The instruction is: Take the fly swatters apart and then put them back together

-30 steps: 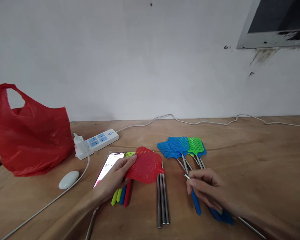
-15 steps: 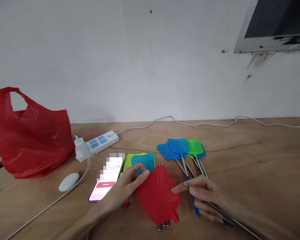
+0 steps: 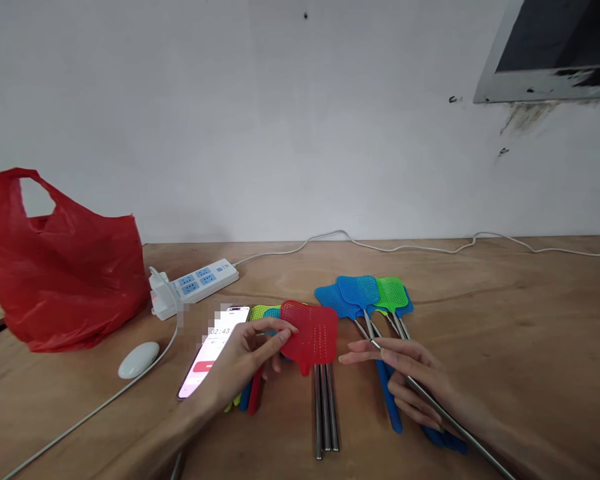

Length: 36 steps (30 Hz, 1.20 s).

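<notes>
My left hand (image 3: 245, 360) pinches the left edge of a red fly-swatter head (image 3: 311, 333) and holds it just above the table. Under it lie green and blue heads (image 3: 263, 311) and several coloured plastic handles (image 3: 249, 395). My right hand (image 3: 405, 373) grips a thin metal rod (image 3: 445, 417) whose tip points toward the red head, a short gap away. Three loose metal rods (image 3: 325, 413) lie on the table between my hands. Finished blue and green swatters (image 3: 365, 293) lie fanned out behind my right hand.
A phone (image 3: 213, 350) with a lit screen lies left of my left hand. Further left are a white power strip (image 3: 193, 283), a white mouse-like object (image 3: 138, 359) with a cable, and a red plastic bag (image 3: 60, 267). A white cable (image 3: 405, 248) runs along the wall.
The red head went from flat over the pile to swung down toward me, then back up near the pile. My right hand picked up a rod and brought its tip toward the head.
</notes>
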### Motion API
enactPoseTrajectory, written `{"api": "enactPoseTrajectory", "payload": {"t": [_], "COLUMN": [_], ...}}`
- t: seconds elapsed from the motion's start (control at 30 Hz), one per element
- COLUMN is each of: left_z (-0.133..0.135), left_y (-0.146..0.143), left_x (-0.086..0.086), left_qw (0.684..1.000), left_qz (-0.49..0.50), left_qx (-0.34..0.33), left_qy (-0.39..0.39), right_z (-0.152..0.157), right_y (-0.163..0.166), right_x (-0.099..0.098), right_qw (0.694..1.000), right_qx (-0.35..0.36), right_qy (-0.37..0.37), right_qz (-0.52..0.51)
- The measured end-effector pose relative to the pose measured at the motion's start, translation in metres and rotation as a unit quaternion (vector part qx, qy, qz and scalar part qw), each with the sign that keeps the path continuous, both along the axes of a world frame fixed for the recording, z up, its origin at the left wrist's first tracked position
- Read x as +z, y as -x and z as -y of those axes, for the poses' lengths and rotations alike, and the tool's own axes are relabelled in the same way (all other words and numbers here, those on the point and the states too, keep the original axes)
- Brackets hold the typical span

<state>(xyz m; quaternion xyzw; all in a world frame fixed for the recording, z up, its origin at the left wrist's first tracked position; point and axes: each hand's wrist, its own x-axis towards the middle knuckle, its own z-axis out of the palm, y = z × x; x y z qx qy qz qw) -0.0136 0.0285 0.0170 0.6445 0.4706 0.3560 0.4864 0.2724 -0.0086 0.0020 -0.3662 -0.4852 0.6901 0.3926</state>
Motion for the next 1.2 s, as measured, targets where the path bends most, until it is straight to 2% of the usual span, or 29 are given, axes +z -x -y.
{"api": "enactPoseTrajectory", "payload": {"t": [0.13,0.27,0.37,0.5,0.6,0.73,0.87,1.03,1.2], "left_z": [-0.013,-0.017,-0.015,-0.012,-0.010,-0.011,-0.011,-0.007,-0.005], "left_y": [0.013,0.020,0.020,0.019,0.019,0.020,0.018,0.015,0.014], "left_x": [-0.001,-0.002,-0.002,-0.001,-0.001,-0.005,-0.008,-0.009,-0.009], "left_qw": [0.985,0.948,0.922,0.832,0.804,0.798,0.810,0.836,0.852], "left_qz": [-0.086,-0.210,-0.281,-0.477,-0.534,-0.511,-0.454,-0.417,-0.399], "left_qx": [0.103,0.148,0.155,0.135,0.106,0.074,-0.011,-0.100,-0.115], "left_qy": [-0.108,-0.189,-0.217,-0.249,-0.241,-0.312,-0.372,-0.342,-0.319], "right_z": [-0.006,-0.008,-0.007,-0.007,-0.006,-0.006,-0.007,-0.010,-0.013], "right_y": [-0.002,0.000,0.002,0.002,0.002,0.001,0.001,0.000,0.000], "right_x": [0.004,0.003,0.001,0.001,0.002,0.001,0.002,0.003,-0.003], "right_qw": [0.998,0.996,0.996,0.996,0.993,0.990,0.981,0.967,0.972], "right_qx": [-0.047,-0.053,-0.053,-0.060,-0.078,-0.087,-0.139,-0.214,-0.210], "right_qy": [-0.034,-0.036,-0.039,-0.036,-0.028,-0.031,-0.060,-0.078,-0.050], "right_qz": [0.027,0.057,0.055,0.061,0.080,0.103,0.125,0.115,0.092]}}
